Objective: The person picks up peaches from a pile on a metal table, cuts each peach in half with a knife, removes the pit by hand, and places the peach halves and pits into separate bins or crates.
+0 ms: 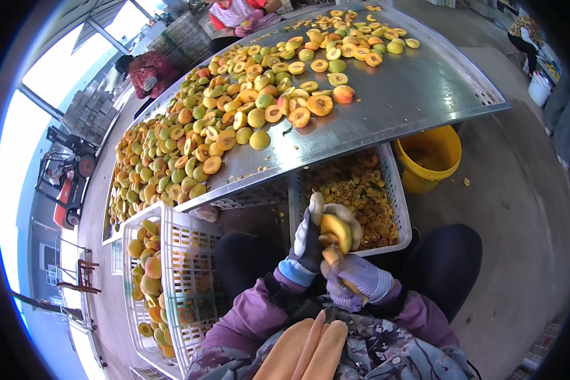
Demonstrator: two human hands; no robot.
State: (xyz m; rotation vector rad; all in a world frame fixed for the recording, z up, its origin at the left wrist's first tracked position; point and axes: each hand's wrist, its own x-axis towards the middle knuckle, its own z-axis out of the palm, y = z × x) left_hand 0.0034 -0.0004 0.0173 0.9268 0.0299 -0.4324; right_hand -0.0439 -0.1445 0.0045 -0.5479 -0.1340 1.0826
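Note:
My left hand [306, 244], in a dark and pale glove with a blue cuff, grips a yellow peach [337, 232] above the crate between my knees. The peach's cut side cannot be made out well. My right hand [365, 279], in a pale purple glove, is closed around a wooden-handled tool [331, 255]. The tool's upper end touches or nearly touches the peach; its working tip is hidden. Below the hands a white plastic crate [400, 218] holds pits and peach scraps [361, 196].
A metal table [411, 88] carries a heap of halved and whole peaches [234, 107]. To my left stands a white basket [190, 266] of peaches; a yellow bucket [429, 158] is at the right. Other people work beyond the table. A forklift [69, 177] stands far left.

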